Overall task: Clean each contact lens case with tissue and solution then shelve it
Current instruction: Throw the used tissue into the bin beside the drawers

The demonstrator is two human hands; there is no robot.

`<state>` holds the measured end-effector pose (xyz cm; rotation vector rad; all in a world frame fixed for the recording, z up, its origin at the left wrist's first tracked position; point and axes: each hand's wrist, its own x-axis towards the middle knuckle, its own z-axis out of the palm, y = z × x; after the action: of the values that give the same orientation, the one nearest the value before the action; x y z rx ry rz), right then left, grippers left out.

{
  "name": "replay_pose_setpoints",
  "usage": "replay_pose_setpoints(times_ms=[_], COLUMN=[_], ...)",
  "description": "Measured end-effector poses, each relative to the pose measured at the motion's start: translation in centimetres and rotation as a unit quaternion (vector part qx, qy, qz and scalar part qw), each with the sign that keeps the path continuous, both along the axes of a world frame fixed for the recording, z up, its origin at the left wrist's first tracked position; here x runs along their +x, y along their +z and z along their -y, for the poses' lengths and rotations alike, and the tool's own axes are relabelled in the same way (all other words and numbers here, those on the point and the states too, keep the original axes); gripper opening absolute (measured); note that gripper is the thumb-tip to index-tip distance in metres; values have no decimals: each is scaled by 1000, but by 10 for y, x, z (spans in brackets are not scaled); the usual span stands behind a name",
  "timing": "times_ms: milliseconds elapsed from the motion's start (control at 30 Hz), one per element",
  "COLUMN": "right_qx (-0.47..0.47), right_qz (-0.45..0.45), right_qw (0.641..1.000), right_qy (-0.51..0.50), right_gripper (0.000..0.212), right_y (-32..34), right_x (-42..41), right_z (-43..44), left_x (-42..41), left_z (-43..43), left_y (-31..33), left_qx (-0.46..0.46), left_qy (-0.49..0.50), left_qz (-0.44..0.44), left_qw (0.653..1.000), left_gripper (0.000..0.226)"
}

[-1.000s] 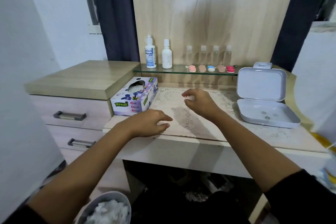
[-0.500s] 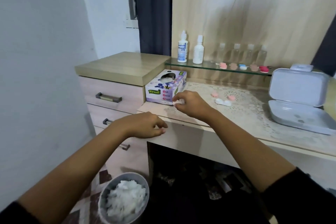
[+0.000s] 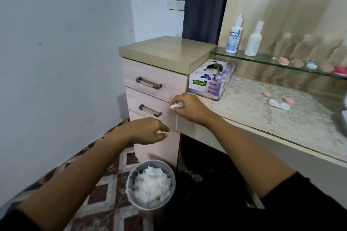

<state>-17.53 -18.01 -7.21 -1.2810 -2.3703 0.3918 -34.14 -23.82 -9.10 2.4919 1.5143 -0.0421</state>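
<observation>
Both hands have swung left off the desktop (image 3: 262, 118): the right hand (image 3: 189, 110), just below the tissue box (image 3: 211, 78), pinches a crumpled tissue wad (image 3: 175, 106) in curled fingers, the left hand (image 3: 148, 130) hangs lower down, fingers loose and empty, while the white lens case (image 3: 278, 104) lies well right of that box.

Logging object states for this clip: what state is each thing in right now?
right hand, fingers pinching a crumpled tissue
left hand, open, holding nothing
bin, nearly full
tissue box, open at the top
white lens case, uncapped
drawers, shut
solution bottle, upright, capped
</observation>
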Motion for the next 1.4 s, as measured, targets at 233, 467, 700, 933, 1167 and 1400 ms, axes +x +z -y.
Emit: replay_pose_setpoints(times_ms=[233, 467, 700, 933, 1167, 1400], right_qx=[-41, -79, -132, -202, -250, -244], right_qz=[5, -1, 43, 75, 119, 126], right_qw=[999, 996, 989, 975, 959, 959], right_qy=[31, 48, 49, 46, 65, 62], right_gripper=[25, 25, 28, 29, 29, 31], right_y=[-40, -85, -140, -191, -222, -221], right_x=[-46, -75, -88, -93, -87, -80], right_z=[-11, -26, -35, -36, -31, -35], left_x=[-38, -62, -77, -79, -81, -78], left_z=[-2, -13, -15, -16, -16, -16], left_y=[-41, -87, -139, -171, -188, -186], left_qx=[-16, -57, -95, -123, -154, -155], left_qy=[39, 55, 59, 78, 93, 94], left_qz=[10, 7, -1, 2, -7, -6], left_qw=[999, 997, 994, 989, 984, 983], left_gripper=[37, 37, 38, 37, 38, 38])
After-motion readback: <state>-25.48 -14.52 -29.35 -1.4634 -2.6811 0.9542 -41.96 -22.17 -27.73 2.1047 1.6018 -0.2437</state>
